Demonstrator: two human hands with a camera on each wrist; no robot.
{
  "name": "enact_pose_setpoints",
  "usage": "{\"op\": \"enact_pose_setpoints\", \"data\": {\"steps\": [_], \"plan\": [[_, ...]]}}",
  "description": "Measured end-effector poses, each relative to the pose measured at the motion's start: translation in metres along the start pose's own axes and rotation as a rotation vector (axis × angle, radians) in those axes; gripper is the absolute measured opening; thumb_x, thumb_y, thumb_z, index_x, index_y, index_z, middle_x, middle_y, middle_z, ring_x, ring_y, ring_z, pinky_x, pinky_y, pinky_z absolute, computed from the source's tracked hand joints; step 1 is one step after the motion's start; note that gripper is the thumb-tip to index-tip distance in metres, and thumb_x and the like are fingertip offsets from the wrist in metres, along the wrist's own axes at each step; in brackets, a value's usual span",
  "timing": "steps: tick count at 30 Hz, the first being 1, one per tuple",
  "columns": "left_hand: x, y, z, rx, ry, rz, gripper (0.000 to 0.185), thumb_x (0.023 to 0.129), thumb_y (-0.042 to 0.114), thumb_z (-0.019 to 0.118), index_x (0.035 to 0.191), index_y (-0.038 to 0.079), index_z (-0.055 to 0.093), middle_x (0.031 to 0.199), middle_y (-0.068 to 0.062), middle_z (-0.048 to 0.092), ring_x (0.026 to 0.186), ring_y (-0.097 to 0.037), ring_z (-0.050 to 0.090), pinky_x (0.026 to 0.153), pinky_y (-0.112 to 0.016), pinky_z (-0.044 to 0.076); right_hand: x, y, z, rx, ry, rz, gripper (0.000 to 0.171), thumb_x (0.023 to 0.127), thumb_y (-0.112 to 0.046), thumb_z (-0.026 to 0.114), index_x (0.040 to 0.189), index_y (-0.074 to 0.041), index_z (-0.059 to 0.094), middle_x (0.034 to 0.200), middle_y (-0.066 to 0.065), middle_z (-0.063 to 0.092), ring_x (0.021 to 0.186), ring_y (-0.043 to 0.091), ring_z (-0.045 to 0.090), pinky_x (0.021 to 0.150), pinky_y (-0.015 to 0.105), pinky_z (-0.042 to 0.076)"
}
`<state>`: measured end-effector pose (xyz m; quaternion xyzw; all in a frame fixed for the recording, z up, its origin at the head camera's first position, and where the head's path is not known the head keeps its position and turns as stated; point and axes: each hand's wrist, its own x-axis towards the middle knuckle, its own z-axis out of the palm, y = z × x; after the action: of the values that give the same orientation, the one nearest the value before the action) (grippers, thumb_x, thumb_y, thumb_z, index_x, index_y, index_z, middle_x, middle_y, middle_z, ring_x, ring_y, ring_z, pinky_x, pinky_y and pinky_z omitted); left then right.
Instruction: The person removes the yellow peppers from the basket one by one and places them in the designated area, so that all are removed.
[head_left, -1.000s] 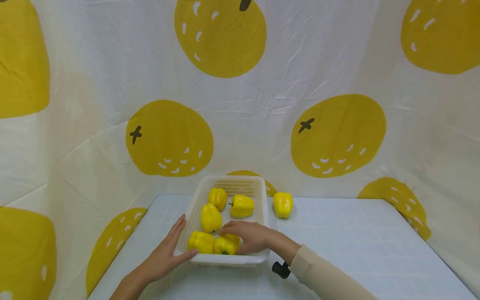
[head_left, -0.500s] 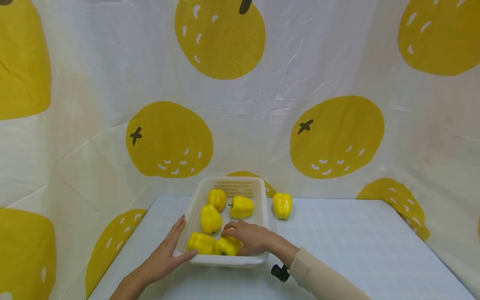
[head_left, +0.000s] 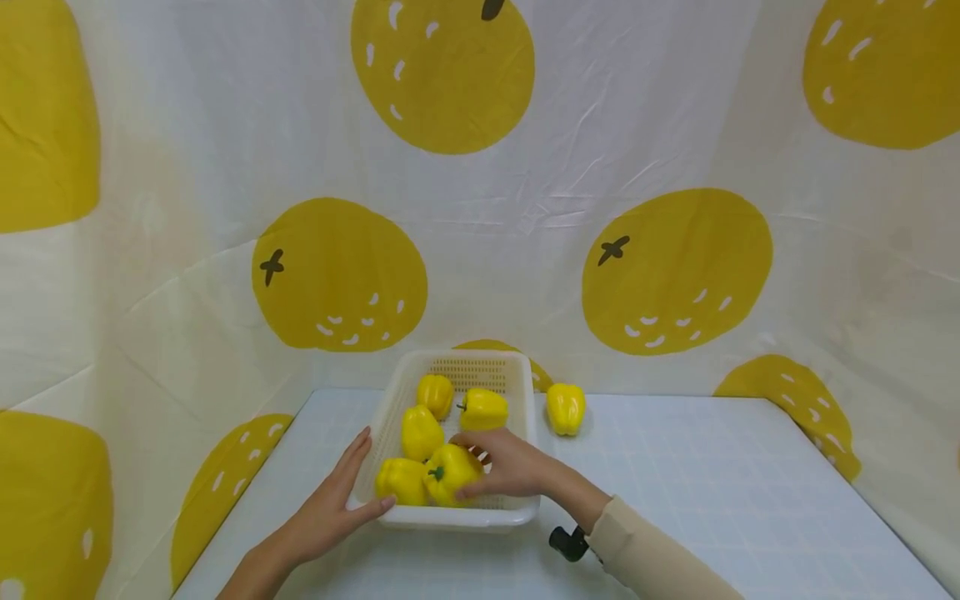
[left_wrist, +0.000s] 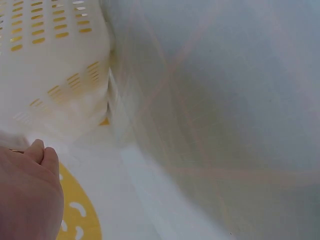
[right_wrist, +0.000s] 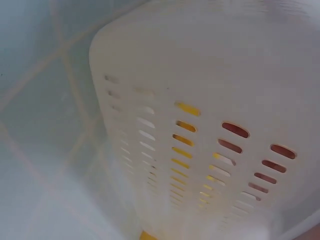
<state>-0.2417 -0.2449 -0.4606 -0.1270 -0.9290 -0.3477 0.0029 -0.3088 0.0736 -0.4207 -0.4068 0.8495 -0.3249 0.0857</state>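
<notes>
A white slotted plastic basket (head_left: 467, 519) stands on the table with several yellow bell peppers inside. My right hand (head_left: 510, 463) reaches in over the right side and grips a bell pepper (head_left: 453, 473) near the front, thumb and fingers around its right side. Its green stem points left. Just left of it lies another bell pepper (head_left: 401, 482), partly overlapped. My left hand (head_left: 332, 502) rests against the basket's left side, fingers straight along it and thumb at the front rim. The right wrist view shows the basket's slotted outer wall (right_wrist: 200, 75); the right hand is largely hidden behind it.
One yellow bell pepper (head_left: 566, 409) stands on the table outside, right of the basket. The table (head_left: 697, 483) has a pale blue cover with faint checks. A white curtain (head_left: 510, 250) printed with large yellow fruit hangs close behind and at both sides.
The right hand has lifted and turned the front right bell pepper, so its stem now faces left instead of toward the front rim. The left hand and basket stay put.
</notes>
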Motion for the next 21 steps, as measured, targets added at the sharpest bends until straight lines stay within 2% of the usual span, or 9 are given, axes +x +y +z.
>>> {"op": "enact_pose_setpoints", "data": {"steps": [5, 11, 16, 21], "plan": [[-0.0002, -0.0001, 0.0002, 0.008, 0.013, 0.009, 0.105, 0.091, 0.062, 0.067, 0.165, 0.011, 0.013, 0.173, -0.007, 0.004, 0.155, -0.041, 0.017, 0.115, -0.071, 0.023, -0.0017, 0.0022, 0.0010, 0.126, 0.099, -0.015, 0.061, 0.088, -0.044, 0.080, 0.141, -0.020, 0.060, 0.130, -0.008, 0.066, 0.108, 0.008, 0.063, 0.090, 0.031, 0.058], [-0.0005, 0.0006, -0.0017, 0.015, 0.010, 0.020, 0.104, 0.092, 0.061, 0.067, 0.165, 0.010, 0.014, 0.173, -0.009, 0.004, 0.154, -0.043, 0.016, 0.115, -0.072, 0.023, -0.0043, 0.0017, 0.0018, 0.228, 0.230, -0.010, 0.060, 0.089, -0.040, 0.080, 0.140, -0.016, 0.061, 0.127, 0.000, 0.069, 0.105, 0.017, 0.067, 0.084, 0.028, 0.060], [-0.0013, 0.0017, -0.0016, 0.014, 0.010, 0.036, 0.102, 0.092, 0.059, 0.067, 0.165, 0.009, 0.014, 0.173, -0.010, 0.005, 0.154, -0.043, 0.016, 0.115, -0.072, 0.023, -0.0046, 0.0021, 0.0004, 0.250, 0.276, -0.002, 0.056, 0.091, -0.038, 0.078, 0.139, -0.015, 0.061, 0.125, -0.001, 0.069, 0.105, 0.017, 0.068, 0.087, 0.029, 0.059], [-0.0024, 0.0008, -0.0013, 0.011, 0.016, 0.039, 0.103, 0.092, 0.059, 0.068, 0.164, 0.008, 0.015, 0.173, -0.009, 0.006, 0.154, -0.043, 0.017, 0.115, -0.072, 0.023, -0.0066, -0.0010, -0.0061, 0.276, 0.318, 0.060, 0.053, 0.093, -0.039, 0.076, 0.139, -0.016, 0.062, 0.123, 0.000, 0.070, 0.102, 0.019, 0.068, 0.087, 0.029, 0.059]]}}
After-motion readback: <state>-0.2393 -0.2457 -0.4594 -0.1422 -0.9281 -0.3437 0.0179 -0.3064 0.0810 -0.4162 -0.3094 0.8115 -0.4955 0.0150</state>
